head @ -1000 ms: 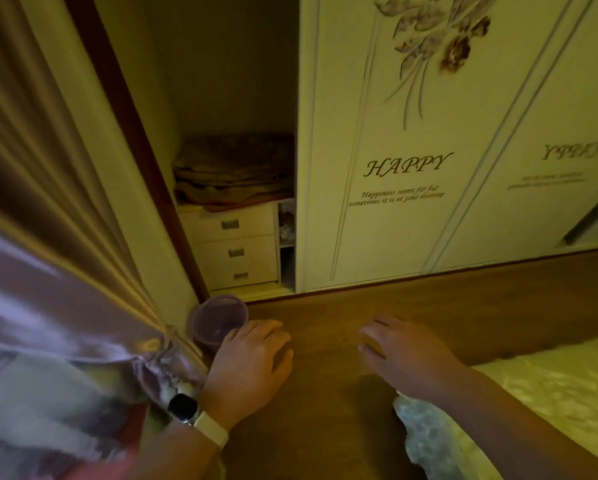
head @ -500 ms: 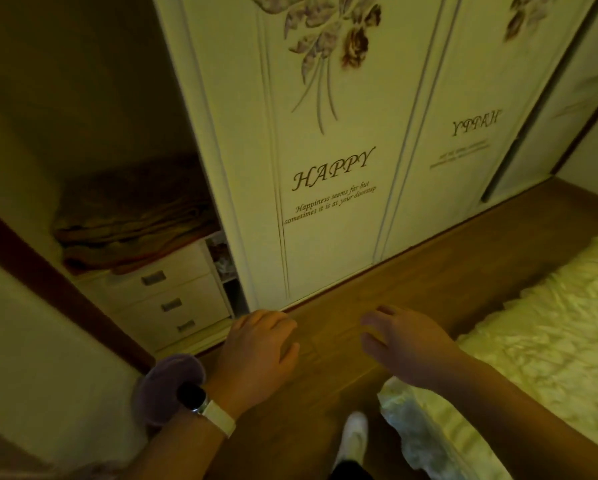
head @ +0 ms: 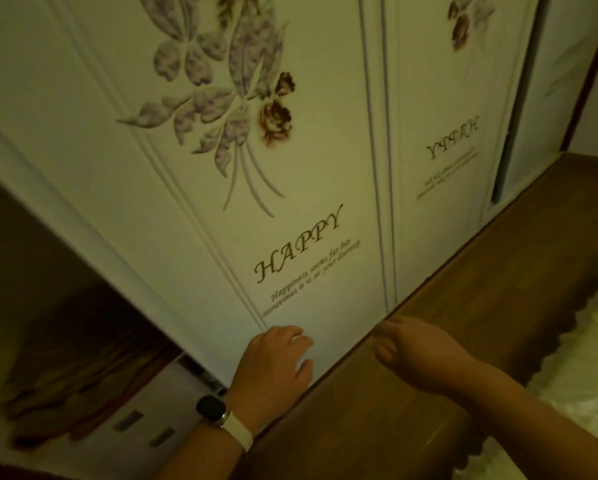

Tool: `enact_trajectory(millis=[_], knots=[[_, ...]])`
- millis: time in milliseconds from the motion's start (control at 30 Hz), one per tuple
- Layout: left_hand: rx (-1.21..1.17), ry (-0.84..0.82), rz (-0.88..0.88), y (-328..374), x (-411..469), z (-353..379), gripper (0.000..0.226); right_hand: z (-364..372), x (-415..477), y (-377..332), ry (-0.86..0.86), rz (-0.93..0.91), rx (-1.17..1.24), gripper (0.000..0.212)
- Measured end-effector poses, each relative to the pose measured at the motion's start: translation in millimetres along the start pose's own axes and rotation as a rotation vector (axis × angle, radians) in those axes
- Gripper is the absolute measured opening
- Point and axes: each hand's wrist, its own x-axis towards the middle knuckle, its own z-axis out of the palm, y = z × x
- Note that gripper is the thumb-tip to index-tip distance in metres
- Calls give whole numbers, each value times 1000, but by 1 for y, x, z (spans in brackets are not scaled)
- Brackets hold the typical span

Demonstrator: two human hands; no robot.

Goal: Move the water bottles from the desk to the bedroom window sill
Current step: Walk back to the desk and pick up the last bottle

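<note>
No water bottle, desk or window sill is in view. My left hand (head: pixel 273 362), with a dark watch on a white strap at the wrist, hovers in front of the wardrobe door with loosely curled fingers and holds nothing. My right hand (head: pixel 417 355) is beside it over the wooden floor, fingers relaxed, also holding nothing.
A white sliding wardrobe door (head: pixel 221 168) with flower relief and the word HAPPY fills the view. To its left the wardrobe stands open, showing folded blankets (head: pixel 72 382) above white drawers (head: pixel 145 431). A wooden floor strip (head: pixel 429 341) runs to the right beside a pale bed cover (head: pixel 574 393).
The view has swung right and up: the curtain and the purple cup near my left hand have left the frame. Both hands stay held out in front, holding nothing.
</note>
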Motion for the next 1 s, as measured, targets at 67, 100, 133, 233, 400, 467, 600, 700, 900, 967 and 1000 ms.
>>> enact_trajectory(millis=[67,100,133,233,400,467,600,700,900,967,1000], knots=[[6,13,74,10,42,1,37,-23,8,24,36,54,31,42],[-3,20,98,15,60,2,36,-33,12,34,51,74,42,42],[-15,26,121,19,78,5,36,-41,15,44,70,93,50,42],[-44,-4,205,31,128,13,34,-57,22,74,97,165,48,38],[-44,-37,345,49,205,42,37,-59,39,124,-2,356,20,38],[-50,-56,391,54,237,55,38,-62,49,140,-29,397,22,37],[-99,-93,468,57,308,86,38,-75,85,175,-46,403,-26,39],[-158,-98,520,55,372,110,39,-88,124,206,-71,410,-92,40],[-189,-76,556,51,499,112,41,-150,208,258,-1,608,54,35],[-197,-71,596,53,535,111,42,-180,226,265,40,676,120,33],[-205,-74,619,58,554,109,44,-193,233,269,180,670,65,31]])
